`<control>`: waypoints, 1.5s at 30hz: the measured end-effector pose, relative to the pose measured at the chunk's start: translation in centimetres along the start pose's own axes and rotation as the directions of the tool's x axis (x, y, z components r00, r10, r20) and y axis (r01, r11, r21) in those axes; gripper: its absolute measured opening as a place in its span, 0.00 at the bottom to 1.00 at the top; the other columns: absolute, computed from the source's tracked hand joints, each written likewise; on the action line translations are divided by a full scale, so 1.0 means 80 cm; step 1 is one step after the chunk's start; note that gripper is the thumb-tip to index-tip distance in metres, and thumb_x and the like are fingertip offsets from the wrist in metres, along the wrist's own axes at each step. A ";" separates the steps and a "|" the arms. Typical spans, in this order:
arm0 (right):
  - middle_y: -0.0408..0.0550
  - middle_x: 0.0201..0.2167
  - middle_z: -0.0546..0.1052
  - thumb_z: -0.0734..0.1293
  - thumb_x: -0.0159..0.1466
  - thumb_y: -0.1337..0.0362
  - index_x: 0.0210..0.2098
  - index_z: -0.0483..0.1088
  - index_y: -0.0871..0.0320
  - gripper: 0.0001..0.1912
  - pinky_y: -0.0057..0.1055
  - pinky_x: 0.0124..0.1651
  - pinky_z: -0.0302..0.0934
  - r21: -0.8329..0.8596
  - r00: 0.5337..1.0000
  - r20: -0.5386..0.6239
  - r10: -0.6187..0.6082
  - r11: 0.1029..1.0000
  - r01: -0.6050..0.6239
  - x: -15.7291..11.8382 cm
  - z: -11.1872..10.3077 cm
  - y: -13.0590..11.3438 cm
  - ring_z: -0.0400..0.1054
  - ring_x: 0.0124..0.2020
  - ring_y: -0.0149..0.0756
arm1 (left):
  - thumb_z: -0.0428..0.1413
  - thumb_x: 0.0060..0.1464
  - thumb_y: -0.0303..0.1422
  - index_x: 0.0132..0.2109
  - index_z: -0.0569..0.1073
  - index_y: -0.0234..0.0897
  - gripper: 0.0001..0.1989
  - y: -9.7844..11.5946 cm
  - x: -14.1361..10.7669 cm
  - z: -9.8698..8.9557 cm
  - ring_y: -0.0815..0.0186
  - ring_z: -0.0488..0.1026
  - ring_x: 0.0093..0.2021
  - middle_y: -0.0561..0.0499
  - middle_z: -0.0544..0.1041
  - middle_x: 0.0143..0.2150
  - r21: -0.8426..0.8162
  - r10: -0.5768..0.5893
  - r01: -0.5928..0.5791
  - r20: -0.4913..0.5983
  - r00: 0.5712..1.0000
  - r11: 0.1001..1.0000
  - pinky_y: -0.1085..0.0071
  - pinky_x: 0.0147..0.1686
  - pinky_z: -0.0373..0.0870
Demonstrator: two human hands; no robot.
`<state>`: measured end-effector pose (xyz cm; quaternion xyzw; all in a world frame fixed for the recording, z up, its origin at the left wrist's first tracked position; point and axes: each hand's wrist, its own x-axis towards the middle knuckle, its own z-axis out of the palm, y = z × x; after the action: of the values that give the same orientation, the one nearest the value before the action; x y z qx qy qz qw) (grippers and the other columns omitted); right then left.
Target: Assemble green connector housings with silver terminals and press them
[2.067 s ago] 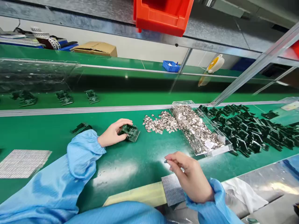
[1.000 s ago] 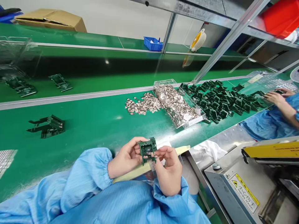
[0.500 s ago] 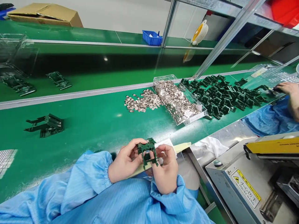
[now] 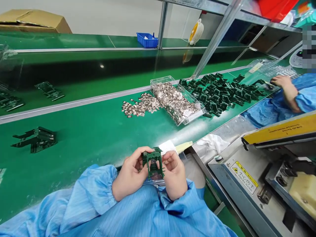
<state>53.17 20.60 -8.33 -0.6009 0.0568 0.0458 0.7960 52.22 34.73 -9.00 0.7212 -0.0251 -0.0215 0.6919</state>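
Observation:
Between both hands, close to my body, is a dark green plastic frame (image 4: pixel 154 155) with an open middle and small prongs. My left hand (image 4: pixel 131 173) grips its left side, thumb in front and fingers behind. My right hand (image 4: pixel 174 173) pinches its right side, the thumb near the inner edge. Whether a small part sits between the right fingertips I cannot make out. A white sheet with a printed grid (image 4: pixel 168 147) and a pale yellow strip (image 4: pixel 184 146) lie just behind the hands.
A clear tray (image 4: pixel 191 119) full of small metal parts stands ahead, beside a loose heap (image 4: pixel 141 106) of them. Dark green frames (image 4: pixel 219 93) are piled to the right; another frame (image 4: pixel 42 139) lies left. A co-worker's hand (image 4: pixel 282 81) and a machine (image 4: pixel 237 184) are at right.
The view has turned to the right, so the bench things sit further left. The green frame has tilted slightly in my hands, and both hands keep their hold.

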 end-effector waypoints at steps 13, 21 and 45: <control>0.46 0.28 0.75 0.73 0.54 0.46 0.33 0.72 0.58 0.21 0.28 0.32 0.67 -0.025 0.951 -0.309 0.011 0.999 -0.020 -0.025 -0.086 0.047 0.69 0.27 0.32 | 0.61 0.53 0.37 0.48 0.67 0.37 0.18 -0.004 0.030 0.009 0.67 0.74 0.34 0.51 0.73 0.37 -0.037 0.125 -0.129 -0.106 0.987 0.991 0.72 0.32 0.75; 0.43 0.18 0.71 0.72 0.48 0.41 0.23 0.69 0.58 0.26 0.28 0.25 0.62 -0.068 0.926 -0.378 0.016 0.997 -0.045 0.014 -0.063 0.085 0.64 0.20 0.31 | 0.58 0.53 0.36 0.49 0.66 0.36 0.17 -0.030 0.100 0.075 0.67 0.73 0.38 0.49 0.73 0.39 -0.072 0.284 -0.283 0.010 0.959 0.957 0.71 0.40 0.73; 0.49 0.26 0.79 0.67 0.56 0.71 0.24 0.76 0.54 0.08 0.38 0.37 0.67 -0.781 0.988 -0.053 -0.143 0.622 0.048 -0.016 -0.130 0.049 0.75 0.31 0.46 | 0.57 0.54 0.33 0.50 0.66 0.37 0.16 -0.032 0.095 0.069 0.68 0.73 0.34 0.51 0.74 0.37 -0.027 0.294 -0.293 0.033 0.955 0.956 0.73 0.35 0.72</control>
<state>50.98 11.66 -14.68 -0.8890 0.0431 -0.0096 0.4557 59.49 28.82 -11.76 0.7014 -0.1441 0.0679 0.6947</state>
